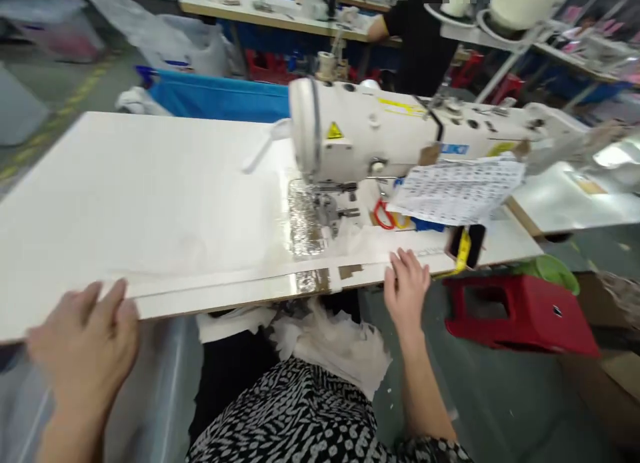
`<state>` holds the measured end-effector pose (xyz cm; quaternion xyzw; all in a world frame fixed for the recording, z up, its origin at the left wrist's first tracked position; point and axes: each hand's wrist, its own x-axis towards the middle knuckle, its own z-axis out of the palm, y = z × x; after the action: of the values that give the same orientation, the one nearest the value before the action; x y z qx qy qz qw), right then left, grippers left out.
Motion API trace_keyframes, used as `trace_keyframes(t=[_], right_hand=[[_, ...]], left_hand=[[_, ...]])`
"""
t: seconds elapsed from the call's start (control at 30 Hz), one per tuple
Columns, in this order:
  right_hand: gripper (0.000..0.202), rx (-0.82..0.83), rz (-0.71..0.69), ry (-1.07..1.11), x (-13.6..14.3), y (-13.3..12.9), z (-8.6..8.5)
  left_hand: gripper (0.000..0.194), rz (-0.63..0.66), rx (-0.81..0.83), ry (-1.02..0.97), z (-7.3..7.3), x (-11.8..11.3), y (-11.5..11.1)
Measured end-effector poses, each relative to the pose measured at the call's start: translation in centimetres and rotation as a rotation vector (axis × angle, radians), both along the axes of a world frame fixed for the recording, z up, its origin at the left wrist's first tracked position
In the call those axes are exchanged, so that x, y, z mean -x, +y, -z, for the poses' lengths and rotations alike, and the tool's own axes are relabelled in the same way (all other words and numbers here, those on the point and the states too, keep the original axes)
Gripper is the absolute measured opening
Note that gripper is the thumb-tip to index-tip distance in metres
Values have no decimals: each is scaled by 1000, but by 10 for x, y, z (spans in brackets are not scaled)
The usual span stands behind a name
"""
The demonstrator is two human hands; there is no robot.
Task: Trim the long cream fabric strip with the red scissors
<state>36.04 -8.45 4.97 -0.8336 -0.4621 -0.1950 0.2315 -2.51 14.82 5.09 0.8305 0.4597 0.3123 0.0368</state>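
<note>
A busy sewing workshop, with rows of benches and another person in black standing at a far table. In front, a wide white worktable (125, 203) carries a cream industrial sewing machine (400, 133), a printed paper sheet (460, 189) hanging from its arm. Red-handled scissors (384, 216) and a yellow measuring tape (463, 253) lie by the machine's base. A red plastic stool (520, 313) stands on the floor to the right.

The left hand (83, 346) curls loosely over the table's near edge at far left, fingers resting on top and gripping nothing else. The right hand (406, 286) lies flat and open, fingertips on the near edge just right of the needle plate, holding nothing. A thin sheet of white fabric (200, 256) (hard to trace against the white top) lies spread left of the needle; more of it (335, 343) bunches over the person's lap in a black-and-white patterned garment.

This looks like a pause between seams, both hands braced on the table. Feeding cloth under the needle would call for both hands on it.
</note>
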Motion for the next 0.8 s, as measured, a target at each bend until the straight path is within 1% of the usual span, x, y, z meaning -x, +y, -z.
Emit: trace_keyframes(t=[0.07, 0.1, 0.17, 0.27, 0.33, 0.4, 0.47, 0.57, 0.63, 0.7, 0.8], right_hand=[[30, -43, -34, -22, 4, 4, -1], [29, -65, -51, -34, 8, 6, -3], [27, -104, -88, -57, 18, 12, -7], [25, -154, -164, -69, 37, 21, -12], [24, -159, -231, -49, 51, 29, -15], [25, -133, -319, -8, 69, 39, -18], [27, -97, -429, 55, 89, 50, -22], [32, -34, -619, 154, 123, 71, -28], [35, 25, -717, 184, 142, 88, -30], [35, 89, -761, 174, 154, 105, -30], [35, 203, -744, 127, 161, 125, -25]], left_hand=[[37, -124, -132, 73, 6, 13, 0], [36, -139, -171, 76, 7, 13, -2], [35, -72, -163, 37, 6, 3, -10], [40, 102, -65, -45, -2, -25, -30], [42, 205, -6, -102, -6, -41, -42], [42, 272, 48, -135, -6, -51, -49], [40, 303, 82, -150, -4, -55, -51], [39, 300, 95, -146, 2, -56, -46], [39, 286, 94, -118, 6, -55, -42], [39, 279, 85, -75, 8, -54, -39], [40, 270, 65, -9, 11, -54, -38]])
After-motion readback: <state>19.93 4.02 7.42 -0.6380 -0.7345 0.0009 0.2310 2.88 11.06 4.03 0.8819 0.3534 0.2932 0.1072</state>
